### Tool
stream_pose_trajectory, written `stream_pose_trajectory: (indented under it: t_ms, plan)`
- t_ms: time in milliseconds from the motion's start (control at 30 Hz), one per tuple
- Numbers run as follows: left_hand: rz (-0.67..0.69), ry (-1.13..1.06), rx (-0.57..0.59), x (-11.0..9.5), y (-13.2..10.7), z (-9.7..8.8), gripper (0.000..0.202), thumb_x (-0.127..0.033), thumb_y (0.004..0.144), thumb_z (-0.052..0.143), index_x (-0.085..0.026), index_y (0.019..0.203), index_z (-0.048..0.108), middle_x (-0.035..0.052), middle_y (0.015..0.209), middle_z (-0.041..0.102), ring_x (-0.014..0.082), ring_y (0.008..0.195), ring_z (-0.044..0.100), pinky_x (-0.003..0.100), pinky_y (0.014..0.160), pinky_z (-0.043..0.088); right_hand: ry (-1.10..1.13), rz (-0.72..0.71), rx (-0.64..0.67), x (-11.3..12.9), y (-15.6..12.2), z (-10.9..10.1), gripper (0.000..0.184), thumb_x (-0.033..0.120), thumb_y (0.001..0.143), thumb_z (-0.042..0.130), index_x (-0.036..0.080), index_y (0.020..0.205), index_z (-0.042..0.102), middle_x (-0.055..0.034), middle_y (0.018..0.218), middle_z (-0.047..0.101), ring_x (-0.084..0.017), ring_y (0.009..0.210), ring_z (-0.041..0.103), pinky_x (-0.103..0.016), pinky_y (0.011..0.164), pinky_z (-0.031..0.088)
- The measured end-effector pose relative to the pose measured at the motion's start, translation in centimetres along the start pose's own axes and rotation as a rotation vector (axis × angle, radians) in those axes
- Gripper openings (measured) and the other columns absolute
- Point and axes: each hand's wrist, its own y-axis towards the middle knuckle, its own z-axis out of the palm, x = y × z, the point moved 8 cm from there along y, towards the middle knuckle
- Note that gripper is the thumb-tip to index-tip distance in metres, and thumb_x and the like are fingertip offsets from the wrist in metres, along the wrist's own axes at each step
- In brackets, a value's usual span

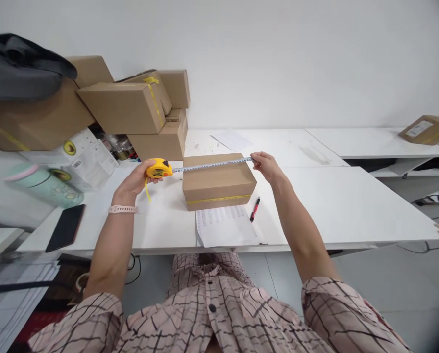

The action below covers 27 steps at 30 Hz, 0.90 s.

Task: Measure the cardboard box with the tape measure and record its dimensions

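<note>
My left hand (137,177) is closed round a yellow tape measure (159,169), left of a cardboard box (219,181) on the white table. A yellow strap dangles below its case. The metal blade (212,165) is pulled out across the top of the box. At the box's right end, my right hand (265,165) pinches the tip of the blade. Yellow tape runs along the box's near side. Under its front edge lies a printed sheet (225,228), with a red and black pen (255,209) to the right of it.
Cardboard boxes (120,108) are stacked at the back left, beside a mint green bottle (46,185) and a dark phone (65,228). Another sheet (232,139) lies behind the box. One more box (427,130) stands far right. A white wall (278,63) closes off the back.
</note>
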Motion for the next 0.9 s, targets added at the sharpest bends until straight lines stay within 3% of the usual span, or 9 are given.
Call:
stream_pose_trajectory:
  t_ms: [67, 167, 300, 467, 700, 900]
  plan:
    - [-0.038, 0.018, -0.024, 1.0, 0.0, -1.5, 0.044, -0.048, 0.067, 0.073, -0.012, 0.092, 0.069, 0.0074, 0.078, 0.072, 0.0143, 0.054, 0.057, 0.024, 0.045, 0.042, -0.108, 0.0, -0.07, -1.1, 0.5, -0.4, 0.015, 0.026, 0.074, 0.073, 0.019, 0.073, 0.06, 0.0027, 0.068, 0.052, -0.01, 0.065, 0.047, -0.025, 0.061, 0.042]
    - [-0.072, 0.065, -0.031, 2.3, -0.3, -2.1, 0.044, -0.051, 0.067, 0.072, -0.014, 0.091, 0.068, 0.0071, 0.076, 0.072, 0.0158, 0.054, 0.059, 0.025, 0.047, 0.043, -0.281, -0.036, -0.114, -2.2, 0.3, -0.3, 0.011, 0.028, 0.077, 0.066, 0.02, 0.08, 0.06, -0.0005, 0.08, 0.06, -0.014, 0.074, 0.054, -0.027, 0.066, 0.045]
    - [-0.063, 0.087, -0.008, 2.6, -0.3, -1.5, 0.047, -0.053, 0.071, 0.071, -0.014, 0.096, 0.066, 0.0065, 0.077, 0.072, 0.0165, 0.057, 0.062, 0.024, 0.049, 0.042, -0.492, 0.0, -0.082, -3.1, -0.6, 0.3, 0.025, 0.038, 0.081, 0.063, 0.021, 0.1, 0.063, -0.0059, 0.097, 0.069, -0.02, 0.087, 0.062, -0.031, 0.074, 0.047]
    - [-0.052, 0.095, 0.054, 2.3, 0.3, -0.4, 0.052, -0.05, 0.075, 0.07, -0.012, 0.109, 0.065, 0.0068, 0.087, 0.074, 0.0158, 0.061, 0.064, 0.024, 0.05, 0.042, -0.418, 0.138, -0.022, -4.2, -1.4, 0.9, 0.047, 0.046, 0.078, 0.069, 0.021, 0.117, 0.063, -0.0113, 0.125, 0.069, -0.024, 0.103, 0.064, -0.031, 0.078, 0.048]
    - [-0.035, 0.116, 0.11, 2.1, 1.8, 0.2, 0.053, -0.052, 0.074, 0.068, -0.012, 0.109, 0.065, 0.0078, 0.083, 0.073, 0.0166, 0.058, 0.064, 0.024, 0.047, 0.037, -0.313, 0.219, -0.054, -5.5, -1.7, 0.7, 0.038, 0.048, 0.076, 0.07, 0.02, 0.101, 0.07, -0.0097, 0.118, 0.074, -0.024, 0.103, 0.065, -0.03, 0.075, 0.047]
    - [-0.067, 0.143, 0.18, 2.8, 2.8, 0.3, 0.051, -0.055, 0.076, 0.067, -0.012, 0.102, 0.068, 0.0083, 0.08, 0.072, 0.0169, 0.058, 0.063, 0.025, 0.048, 0.035, -0.307, 0.212, -0.095, -5.1, -1.9, 0.6, 0.036, 0.045, 0.071, 0.074, 0.019, 0.096, 0.072, -0.0103, 0.112, 0.075, -0.023, 0.097, 0.065, -0.031, 0.073, 0.047]
